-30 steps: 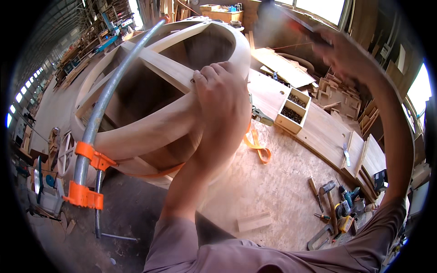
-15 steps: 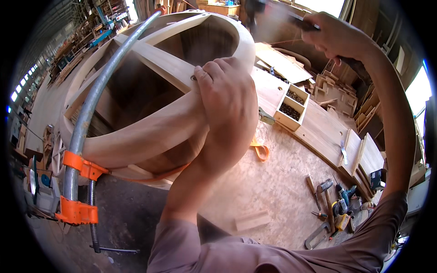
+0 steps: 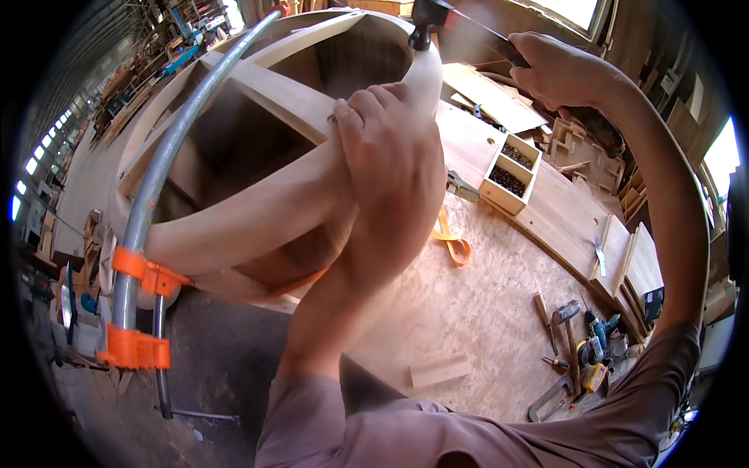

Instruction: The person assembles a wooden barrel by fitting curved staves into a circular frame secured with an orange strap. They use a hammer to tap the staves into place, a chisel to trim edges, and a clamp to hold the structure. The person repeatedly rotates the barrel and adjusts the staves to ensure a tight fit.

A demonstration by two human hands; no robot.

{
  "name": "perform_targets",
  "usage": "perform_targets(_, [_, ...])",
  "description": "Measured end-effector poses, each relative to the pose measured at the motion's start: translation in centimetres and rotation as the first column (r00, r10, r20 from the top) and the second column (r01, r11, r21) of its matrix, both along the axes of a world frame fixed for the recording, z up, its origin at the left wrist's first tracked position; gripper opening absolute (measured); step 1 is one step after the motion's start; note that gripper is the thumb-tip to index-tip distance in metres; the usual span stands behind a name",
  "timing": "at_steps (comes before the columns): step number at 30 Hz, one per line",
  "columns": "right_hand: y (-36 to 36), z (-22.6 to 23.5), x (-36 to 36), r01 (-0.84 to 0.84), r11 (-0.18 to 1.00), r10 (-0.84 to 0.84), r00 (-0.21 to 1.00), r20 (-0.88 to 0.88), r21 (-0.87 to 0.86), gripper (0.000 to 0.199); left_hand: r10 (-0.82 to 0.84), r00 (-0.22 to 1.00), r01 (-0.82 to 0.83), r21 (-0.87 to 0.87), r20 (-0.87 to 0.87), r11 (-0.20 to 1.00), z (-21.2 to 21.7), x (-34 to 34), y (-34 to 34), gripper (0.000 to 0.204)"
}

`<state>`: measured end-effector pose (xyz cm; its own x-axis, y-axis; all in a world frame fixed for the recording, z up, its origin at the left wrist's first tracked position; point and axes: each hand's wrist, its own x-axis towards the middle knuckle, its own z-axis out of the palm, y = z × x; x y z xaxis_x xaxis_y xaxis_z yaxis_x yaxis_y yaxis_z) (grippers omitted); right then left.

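At 9 o'clock in the view, a grey pipe (image 3: 143, 214) curves upward toward 11 o'clock over the left side of a round wooden frame (image 3: 257, 222). Two orange fittings (image 3: 139, 349) sit near its lower end, at 8 o'clock, beside a thin rod (image 3: 161, 343). The frame fills the space from 9 to 12 o'clock, with flat spokes crossing its dark hollow; a strip of orange strap shows low on its near side.

Just above centre, toward 12 o'clock, the left hand (image 3: 396, 152) grips the frame's rim near a spoke's end, fingers bent over the wood and thumb on the left. A hammer (image 3: 427, 17) is past it, at 12 to 1 o'clock, its head at the rim's far right; whether they touch, I cannot tell. Its handle slants toward 2 o'clock into the right hand (image 3: 558, 74), whose fingers are closed around the grip, well apart from the left hand.

A loose loop of strap (image 3: 458, 253) lies near centre, at 3 o'clock, and a wood block (image 3: 439, 370) at 5. At 2 o'clock a two-compartment tray (image 3: 491, 195) with small dark pieces sits on a long board (image 3: 558, 234). At 4 o'clock lie a mallet (image 3: 572, 343) and a drill (image 3: 601, 327).
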<state>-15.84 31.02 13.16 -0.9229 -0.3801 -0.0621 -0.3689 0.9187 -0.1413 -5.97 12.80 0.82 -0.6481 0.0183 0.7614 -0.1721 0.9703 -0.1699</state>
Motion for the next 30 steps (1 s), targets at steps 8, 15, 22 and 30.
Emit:
perform_targets(8, [6.5, -13.5, 6.6, 0.241, 0.683, -0.085, 0.964, 0.253, -0.689, 0.024, -0.377, 0.911, 0.338, -0.221, -0.168, 0.915, -3.5, 2.7, -1.1, 0.049])
perform_targets(15, [17.6, -51.3, 27.3, 0.815, 0.158, -0.354, 0.574, 0.738, -0.558, 0.016, -0.182, 0.958, 0.133, -0.218, -0.222, 0.967, -3.0, 11.4, -9.7, 0.073])
perform_targets(22, [22.5, -54.7, 32.3, 0.787, 0.603, -0.704, 0.602, 0.377, -0.131, 0.021, -0.106, 0.988, 0.105, 0.013, 0.112, 0.994, 0.8, 11.5, -12.0, 0.062])
perform_targets(30, [5.0, -41.2, 16.1, -0.087, 0.389, -0.136, 0.979, -0.151, -0.917, 0.048, -0.107, 0.993, 0.102, 0.091, 0.052, 0.991, 0.3, 11.2, -11.8, 0.057])
